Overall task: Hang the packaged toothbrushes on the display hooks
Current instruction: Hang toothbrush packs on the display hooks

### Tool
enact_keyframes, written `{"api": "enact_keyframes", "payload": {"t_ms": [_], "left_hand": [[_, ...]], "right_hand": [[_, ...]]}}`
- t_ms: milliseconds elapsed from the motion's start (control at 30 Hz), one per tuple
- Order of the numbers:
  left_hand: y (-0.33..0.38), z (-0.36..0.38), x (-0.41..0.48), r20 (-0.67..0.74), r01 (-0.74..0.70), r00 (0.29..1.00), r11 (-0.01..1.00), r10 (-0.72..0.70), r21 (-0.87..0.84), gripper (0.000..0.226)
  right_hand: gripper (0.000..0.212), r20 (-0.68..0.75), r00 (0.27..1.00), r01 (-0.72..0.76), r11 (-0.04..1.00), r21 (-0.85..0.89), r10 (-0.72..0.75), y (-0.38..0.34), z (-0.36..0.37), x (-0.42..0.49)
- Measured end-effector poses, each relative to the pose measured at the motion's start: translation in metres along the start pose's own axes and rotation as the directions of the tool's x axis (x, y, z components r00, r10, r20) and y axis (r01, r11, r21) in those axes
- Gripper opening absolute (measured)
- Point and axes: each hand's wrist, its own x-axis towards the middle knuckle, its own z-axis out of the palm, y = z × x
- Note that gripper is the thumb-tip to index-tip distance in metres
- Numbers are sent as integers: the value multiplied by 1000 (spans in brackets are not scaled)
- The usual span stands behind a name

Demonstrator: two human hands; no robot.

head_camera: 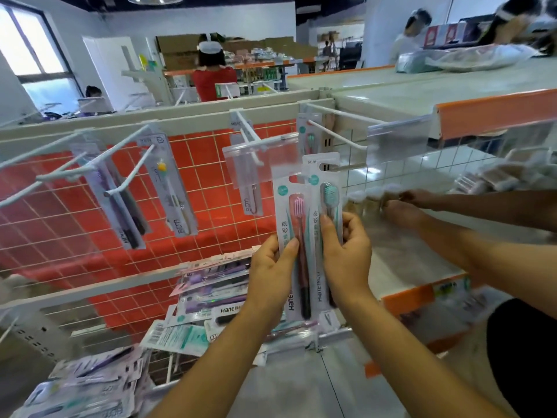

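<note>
Pink-bristled toothbrush pack (286, 206) gripped by left hand (271, 273), teal-bristled pack (316, 200) gripped by right hand (346, 251), four hung packs (171, 188) on white hooks (129, 173), clear tag flap (259, 164) screening one.

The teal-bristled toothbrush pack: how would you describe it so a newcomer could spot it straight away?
Find the red-backed wire grid, then the two hands raised in front of it, each holding a tall white pack. The teal-bristled pack is in the right hand, on the right of the pair. Its close neighbour, the pink-bristled pack in the left hand, differs by its pink brush head.
</note>
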Motion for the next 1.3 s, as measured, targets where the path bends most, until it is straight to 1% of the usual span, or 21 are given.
{"api": "enact_keyframes", "payload": {"t_ms": [67, 200, 300, 500, 700, 767, 900, 1000, 1167, 1300], "left_hand": [[4, 0, -8, 17, -19, 1000, 1000, 19, -19, 22], [11, 4, -20, 8, 3, 1000, 998, -3, -60, 21], [17, 8, -21, -1, 17, 1000, 996, -17, -86, 20], [21, 29, -15, -27, -3, 1000, 991, 0, -133, 20], [13, 47, -9, -39, -38, 999, 986, 32, -164, 20], [11, 51, -8, -46, -48, 998, 986, 41, -157, 20], [10, 57, -6, -46, -50, 998, 989, 44, -139, 20], [10, 60, -4, -48, -49, 998, 991, 43, -121, 21], [5, 64, -1, -44, -48, 998, 993, 43, -109, 21], [2, 66, 1, -38, -46, 998, 994, 43, -95, 22]], "right_hand": [[9, -1, 1000, 7, 1000, -8, -7, -4, -4, -6], [8, -15, 999, 45, 998, -38, -45, -9, -8, -10], [5, -14, 998, 55, 998, -2, -55, -14, -10, -10], [8, -34, 990, 134, 991, 4, -134, -24, -24, 0], [10, 0, 984, 176, 984, 3, -176, -26, -40, 8], [10, -3, 983, 182, 983, 0, -182, -25, -43, 10], [10, -54, 981, 185, 983, -9, -185, -22, -47, 15], [7, -52, 982, 181, 983, 19, -180, -22, -49, 17], [12, -57, 985, 167, 985, 39, -164, -17, -51, 22], [6, -56, 985, 164, 986, 7, -163, -14, -51, 27]]}}
